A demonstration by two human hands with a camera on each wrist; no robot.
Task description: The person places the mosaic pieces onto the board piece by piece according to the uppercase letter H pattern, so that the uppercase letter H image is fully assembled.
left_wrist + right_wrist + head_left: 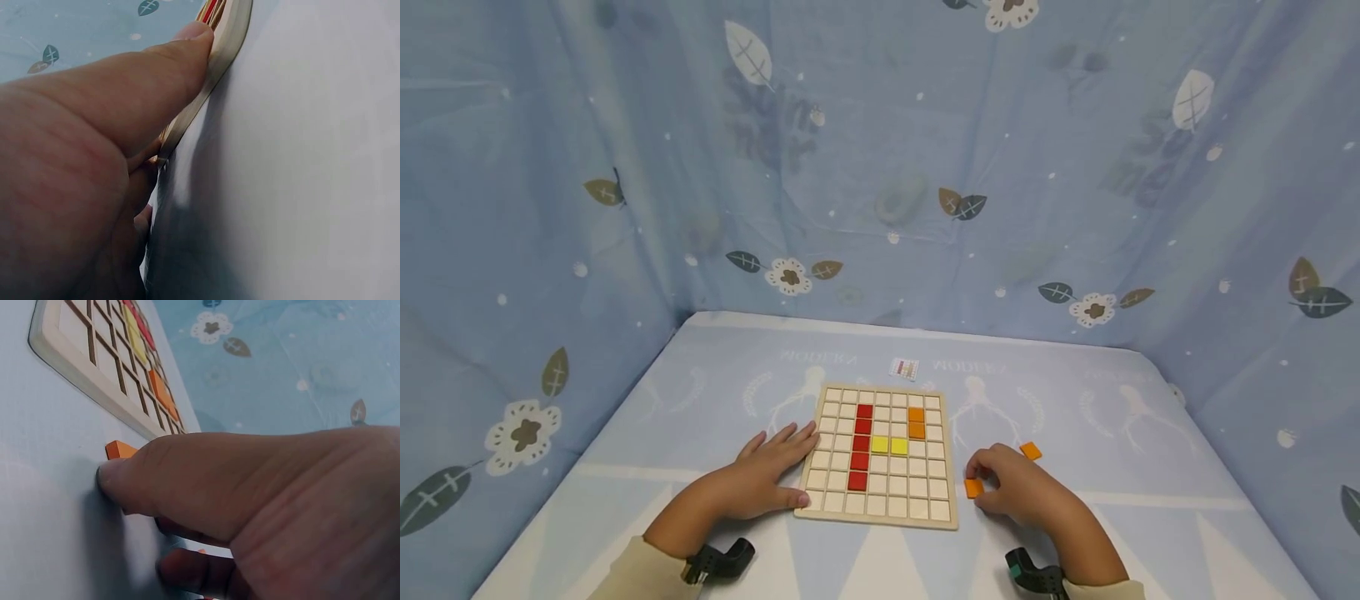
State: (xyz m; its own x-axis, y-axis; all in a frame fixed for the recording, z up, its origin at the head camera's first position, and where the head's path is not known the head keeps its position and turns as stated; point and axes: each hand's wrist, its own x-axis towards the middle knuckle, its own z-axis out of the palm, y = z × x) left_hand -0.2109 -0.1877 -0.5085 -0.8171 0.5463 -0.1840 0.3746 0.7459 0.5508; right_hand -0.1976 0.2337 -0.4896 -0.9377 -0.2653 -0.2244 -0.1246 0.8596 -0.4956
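Observation:
A square wooden grid board (876,522) lies on the table. A column of several red tiles (859,461), two yellow tiles (880,444) beside it and two orange tiles (916,415) at the upper right sit in its cells. Spread fingers of my left hand (763,475) rest on the board's left edge; the left wrist view has the thumb against the rim. Just right of the board, my right hand (1018,490) pinches a loose orange tile (973,487) between thumb and forefinger. In the right wrist view the thumb partly hides this tile (117,450).
Another orange tile (1031,451) lies on the table behind my right hand. Beyond the board's far edge is a small printed card (904,368) with a coloured grid. A patterned blue curtain (880,167) encloses the table at the back and sides.

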